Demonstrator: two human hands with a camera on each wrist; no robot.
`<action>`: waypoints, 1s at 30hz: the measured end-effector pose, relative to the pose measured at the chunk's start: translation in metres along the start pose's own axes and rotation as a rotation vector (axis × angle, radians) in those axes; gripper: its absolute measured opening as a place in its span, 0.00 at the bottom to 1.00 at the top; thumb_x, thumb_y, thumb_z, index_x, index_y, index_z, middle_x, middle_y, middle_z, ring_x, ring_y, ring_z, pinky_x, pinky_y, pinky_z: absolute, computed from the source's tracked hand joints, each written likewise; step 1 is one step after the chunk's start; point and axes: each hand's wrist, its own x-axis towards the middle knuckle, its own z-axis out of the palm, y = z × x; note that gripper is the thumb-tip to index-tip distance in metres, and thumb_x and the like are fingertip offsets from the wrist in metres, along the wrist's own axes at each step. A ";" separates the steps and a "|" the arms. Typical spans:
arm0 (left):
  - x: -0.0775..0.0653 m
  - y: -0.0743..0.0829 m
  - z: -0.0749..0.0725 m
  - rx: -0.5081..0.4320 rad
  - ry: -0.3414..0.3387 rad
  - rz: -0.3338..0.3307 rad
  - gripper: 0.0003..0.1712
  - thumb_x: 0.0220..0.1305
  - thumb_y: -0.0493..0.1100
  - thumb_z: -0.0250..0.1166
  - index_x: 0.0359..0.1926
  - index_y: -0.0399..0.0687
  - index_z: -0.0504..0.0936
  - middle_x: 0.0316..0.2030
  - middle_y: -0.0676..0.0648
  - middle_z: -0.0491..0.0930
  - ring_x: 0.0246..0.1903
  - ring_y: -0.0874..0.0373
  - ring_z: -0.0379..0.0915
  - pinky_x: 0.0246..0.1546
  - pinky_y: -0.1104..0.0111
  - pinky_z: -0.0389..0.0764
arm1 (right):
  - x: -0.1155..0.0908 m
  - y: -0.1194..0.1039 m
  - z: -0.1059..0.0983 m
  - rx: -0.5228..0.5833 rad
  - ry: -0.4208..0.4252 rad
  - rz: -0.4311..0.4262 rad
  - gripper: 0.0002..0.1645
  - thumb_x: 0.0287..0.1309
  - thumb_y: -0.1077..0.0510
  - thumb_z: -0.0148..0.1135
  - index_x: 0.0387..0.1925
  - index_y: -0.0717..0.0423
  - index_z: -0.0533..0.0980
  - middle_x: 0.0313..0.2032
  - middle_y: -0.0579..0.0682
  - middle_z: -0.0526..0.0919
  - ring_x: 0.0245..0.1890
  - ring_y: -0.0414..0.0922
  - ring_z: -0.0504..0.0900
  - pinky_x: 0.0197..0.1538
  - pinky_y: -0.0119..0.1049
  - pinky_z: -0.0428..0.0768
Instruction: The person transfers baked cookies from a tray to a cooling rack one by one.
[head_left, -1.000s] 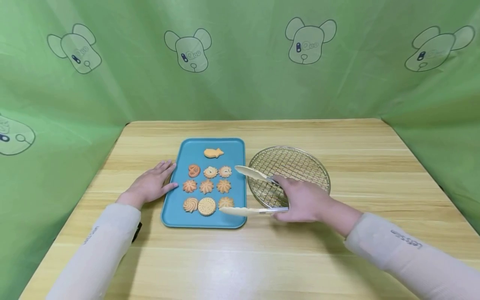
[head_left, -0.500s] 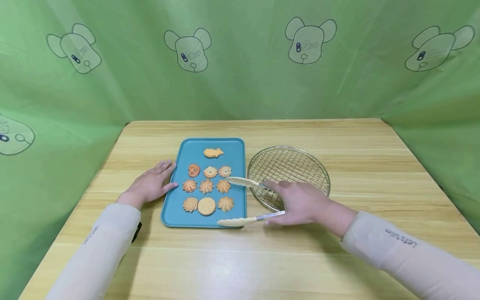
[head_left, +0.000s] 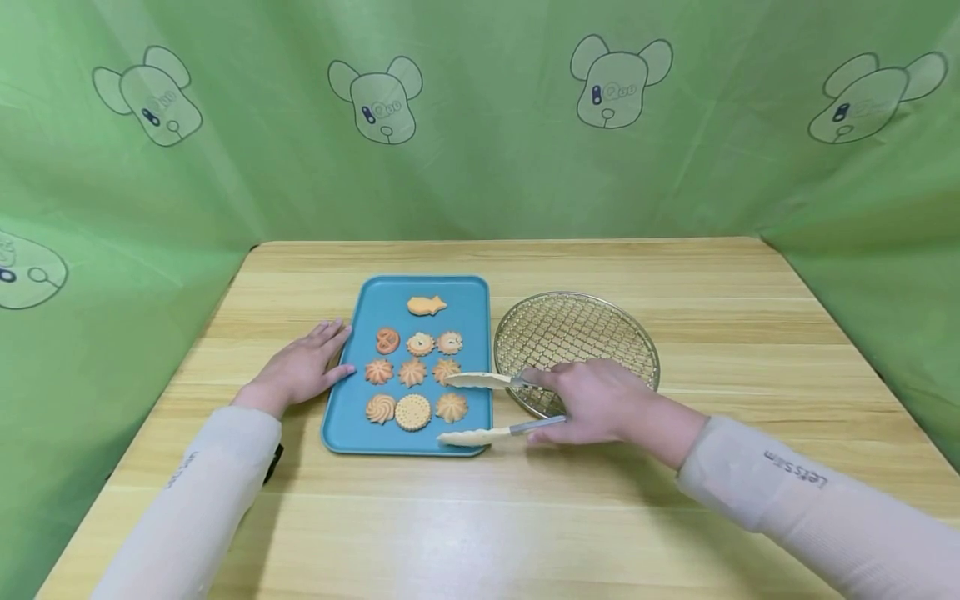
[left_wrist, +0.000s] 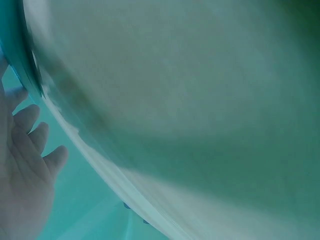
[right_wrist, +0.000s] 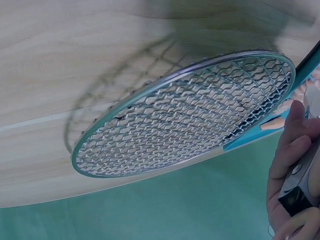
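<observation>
My right hand (head_left: 596, 404) grips a pair of tongs (head_left: 480, 380) with cream scalloped tips and metal arms. The tips are spread over the right side of a blue tray (head_left: 465, 300), one on each side of a flower-shaped cookie (head_left: 452, 407) in the nearest row. The upper tip overlaps another flower-shaped cookie (head_left: 444, 367). Several more cookies lie in rows, among them a pretzel-shaped one (head_left: 387, 340), a round one (head_left: 412, 412) and a fish-shaped one (head_left: 427, 306) at the back. My left hand (head_left: 303, 367) rests at the tray's left edge, fingers straight, thumb on the rim.
A round wire rack (head_left: 577, 333) stands right of the tray, partly behind my right hand; the right wrist view shows its mesh (right_wrist: 190, 120) raised above the wooden table (head_left: 420, 533). A green curtain (head_left: 495, 183) with printed bear heads surrounds the table's back and sides.
The tongs have moved slightly left and toward me, and their upper tip has come down from beside the third row to the second. The left hand, tray and cookies stay put.
</observation>
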 end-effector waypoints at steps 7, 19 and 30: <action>0.000 0.000 0.000 0.002 0.003 -0.001 0.41 0.72 0.57 0.50 0.73 0.38 0.49 0.72 0.36 0.46 0.71 0.40 0.39 0.68 0.48 0.49 | 0.003 0.000 -0.002 -0.019 -0.023 -0.005 0.49 0.49 0.24 0.57 0.64 0.50 0.71 0.16 0.39 0.65 0.10 0.36 0.58 0.11 0.31 0.62; -0.001 0.002 -0.001 0.001 0.012 0.010 0.41 0.72 0.57 0.50 0.73 0.37 0.50 0.72 0.36 0.47 0.70 0.39 0.39 0.68 0.48 0.49 | 0.006 -0.001 -0.001 -0.037 -0.058 0.013 0.46 0.52 0.25 0.56 0.64 0.48 0.71 0.16 0.39 0.67 0.11 0.37 0.62 0.12 0.32 0.65; -0.001 0.002 -0.001 0.009 0.011 0.023 0.41 0.72 0.57 0.51 0.73 0.36 0.50 0.72 0.36 0.47 0.70 0.39 0.39 0.68 0.48 0.49 | 0.004 0.000 0.000 -0.045 -0.046 -0.001 0.46 0.53 0.25 0.54 0.64 0.50 0.71 0.20 0.39 0.70 0.12 0.37 0.64 0.15 0.32 0.66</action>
